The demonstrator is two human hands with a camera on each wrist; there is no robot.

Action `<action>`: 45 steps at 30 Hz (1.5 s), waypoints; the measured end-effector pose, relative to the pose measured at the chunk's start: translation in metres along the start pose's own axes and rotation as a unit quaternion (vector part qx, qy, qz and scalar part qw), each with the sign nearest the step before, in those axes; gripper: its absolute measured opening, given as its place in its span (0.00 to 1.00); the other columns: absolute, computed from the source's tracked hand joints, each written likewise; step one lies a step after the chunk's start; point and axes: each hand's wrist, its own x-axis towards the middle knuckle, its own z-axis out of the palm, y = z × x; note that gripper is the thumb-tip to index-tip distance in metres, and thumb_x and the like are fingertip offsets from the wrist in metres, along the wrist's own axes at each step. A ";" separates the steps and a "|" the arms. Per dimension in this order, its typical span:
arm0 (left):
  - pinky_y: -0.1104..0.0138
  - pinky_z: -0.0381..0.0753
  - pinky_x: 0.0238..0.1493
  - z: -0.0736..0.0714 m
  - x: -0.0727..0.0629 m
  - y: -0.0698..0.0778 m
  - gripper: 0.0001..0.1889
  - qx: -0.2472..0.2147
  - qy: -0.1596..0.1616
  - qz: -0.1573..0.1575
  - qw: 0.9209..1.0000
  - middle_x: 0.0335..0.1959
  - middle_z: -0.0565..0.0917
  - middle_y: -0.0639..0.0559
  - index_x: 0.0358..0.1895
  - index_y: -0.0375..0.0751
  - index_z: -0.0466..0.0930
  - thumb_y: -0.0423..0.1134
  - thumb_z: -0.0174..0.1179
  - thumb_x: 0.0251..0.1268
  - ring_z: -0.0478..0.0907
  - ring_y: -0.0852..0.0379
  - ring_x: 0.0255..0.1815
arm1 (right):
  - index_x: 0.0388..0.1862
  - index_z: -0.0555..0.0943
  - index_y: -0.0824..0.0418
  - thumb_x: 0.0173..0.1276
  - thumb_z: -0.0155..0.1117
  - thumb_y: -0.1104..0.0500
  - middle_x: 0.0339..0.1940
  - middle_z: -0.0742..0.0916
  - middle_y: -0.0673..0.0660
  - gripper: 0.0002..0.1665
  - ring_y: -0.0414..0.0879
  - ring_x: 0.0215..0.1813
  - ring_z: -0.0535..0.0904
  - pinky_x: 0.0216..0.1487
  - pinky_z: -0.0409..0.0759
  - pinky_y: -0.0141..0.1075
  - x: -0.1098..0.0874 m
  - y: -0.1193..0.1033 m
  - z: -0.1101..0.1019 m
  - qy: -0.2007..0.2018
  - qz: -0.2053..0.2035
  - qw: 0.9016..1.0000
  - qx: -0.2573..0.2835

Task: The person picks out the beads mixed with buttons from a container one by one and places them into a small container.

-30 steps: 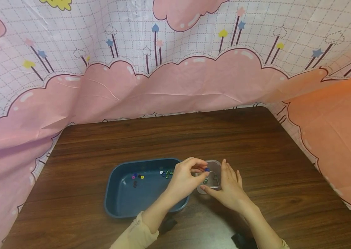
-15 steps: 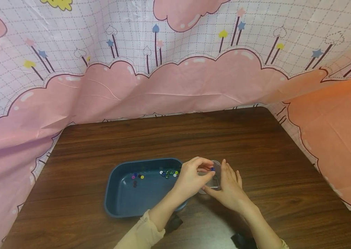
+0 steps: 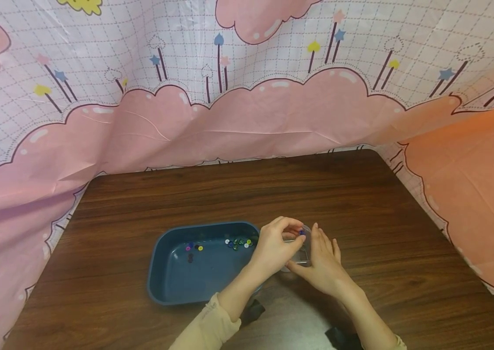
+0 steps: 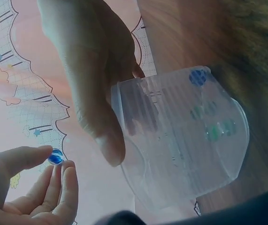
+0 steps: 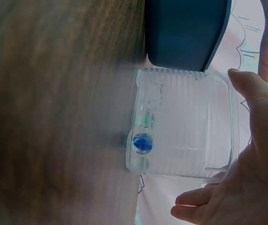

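Note:
My left hand [image 3: 275, 245] pinches a blue glass marble [image 4: 56, 157] between thumb and fingertips, raised over the open clear plastic box [image 5: 185, 122]. With the thumb on one side and the fingers on the other, my right hand [image 3: 327, 270] steadies that box on the table. Low inside the box lie a blue marble [image 5: 143, 143] and several greenish clear marbles [image 4: 213, 132], seen through the ribbed wall. In the head view my left hand covers part of the box.
A blue tray [image 3: 194, 284] stands to the left of the box. Green marbles [image 3: 236, 244] with white and yellow pieces lie at its right, small coloured pieces [image 3: 200, 248] at its left. A patterned curtain [image 3: 247, 116] hangs behind the wooden table [image 3: 387, 233].
My left hand has moved right and slightly away from me with the blue marble, across the box. More of the tray's right end shows. My right hand stays in place.

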 end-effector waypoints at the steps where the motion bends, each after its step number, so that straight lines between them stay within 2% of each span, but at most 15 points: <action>1: 0.75 0.81 0.46 0.000 0.000 0.000 0.11 0.002 0.003 0.000 1.000 0.41 0.82 0.43 0.46 0.26 0.80 0.25 0.64 0.61 0.82 0.52 0.43 | 0.76 0.36 0.76 0.61 0.64 0.31 0.76 0.50 0.77 0.71 0.70 0.77 0.41 0.69 0.35 0.71 0.000 0.000 0.000 0.000 0.000 1.000 0.000; 11: 0.77 0.81 0.46 0.003 0.001 -0.002 0.12 0.026 0.024 0.008 0.999 0.42 0.83 0.42 0.47 0.27 0.80 0.24 0.63 0.60 0.83 0.52 0.42 | 0.75 0.37 0.77 0.61 0.63 0.31 0.76 0.50 0.77 0.71 0.71 0.77 0.41 0.69 0.35 0.71 0.001 0.000 -0.001 -0.001 0.002 1.000 -0.003; 19: 0.73 0.82 0.48 0.002 0.002 0.000 0.12 0.036 0.049 -0.006 0.998 0.42 0.83 0.44 0.47 0.30 0.81 0.25 0.64 0.59 0.82 0.52 0.44 | 0.75 0.37 0.77 0.60 0.64 0.30 0.76 0.50 0.77 0.72 0.70 0.77 0.41 0.70 0.35 0.70 0.001 -0.001 0.000 0.000 0.007 1.000 0.000; 28: 0.70 0.83 0.48 0.001 0.001 0.002 0.12 0.017 0.049 -0.020 0.998 0.42 0.83 0.44 0.47 0.31 0.81 0.26 0.65 0.59 0.82 0.52 0.45 | 0.75 0.37 0.77 0.60 0.64 0.31 0.76 0.50 0.77 0.72 0.70 0.77 0.41 0.70 0.35 0.70 0.001 0.000 -0.001 0.003 0.005 1.000 0.001; 37: 0.73 0.82 0.48 -0.001 0.000 0.003 0.12 0.002 0.043 -0.017 0.999 0.42 0.83 0.43 0.46 0.30 0.81 0.26 0.66 0.58 0.82 0.51 0.44 | 0.75 0.37 0.77 0.60 0.64 0.31 0.76 0.50 0.77 0.72 0.70 0.77 0.41 0.70 0.35 0.69 0.001 0.000 -0.001 0.002 0.005 1.000 -0.005; 45: 0.71 0.83 0.48 -0.003 -0.002 0.003 0.13 -0.008 0.042 -0.030 0.999 0.43 0.83 0.43 0.47 0.30 0.81 0.27 0.67 0.58 0.83 0.50 0.45 | 0.75 0.36 0.77 0.61 0.64 0.31 0.76 0.50 0.77 0.72 0.71 0.77 0.41 0.70 0.34 0.70 0.002 0.001 0.000 0.001 0.001 1.000 -0.004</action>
